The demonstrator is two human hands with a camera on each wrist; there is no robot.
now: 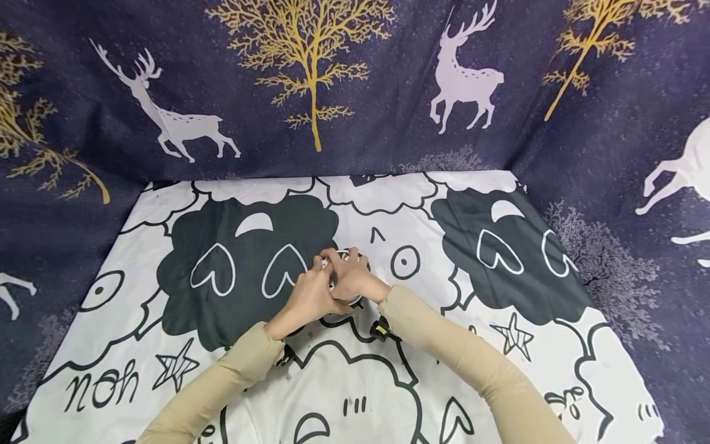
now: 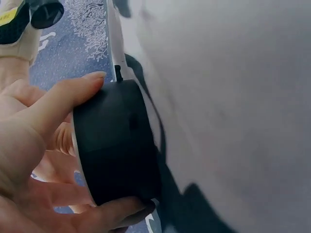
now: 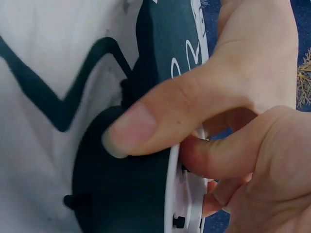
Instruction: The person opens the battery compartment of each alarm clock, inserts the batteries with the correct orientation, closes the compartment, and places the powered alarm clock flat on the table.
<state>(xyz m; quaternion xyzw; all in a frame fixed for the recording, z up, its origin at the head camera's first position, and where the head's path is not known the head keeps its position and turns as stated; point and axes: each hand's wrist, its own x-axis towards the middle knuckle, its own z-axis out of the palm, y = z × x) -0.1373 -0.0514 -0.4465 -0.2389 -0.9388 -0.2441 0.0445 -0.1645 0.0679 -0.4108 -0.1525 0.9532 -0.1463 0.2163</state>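
Observation:
Both hands meet over one round, black-sided object (image 2: 116,141) with a white rim and small black pegs. My left hand (image 1: 312,293) grips its side, thumb along the near wall and fingers around the other side, as the left wrist view shows. From above, my right hand (image 1: 353,280) reaches over the white top, its fingers bent there. In the right wrist view the left thumb (image 3: 133,131) presses the black wall, while the right hand (image 3: 267,165) lies against the white face. The hands cover most of the top, so what the right fingertips hold there is hidden.
Under the hands lies a white cloth (image 1: 355,382) printed with black cartoon outlines. A dark blue curtain (image 1: 366,135) with deer and gold trees stands behind and at the sides. A black device with a yellow label (image 1: 380,328) is at the right wrist.

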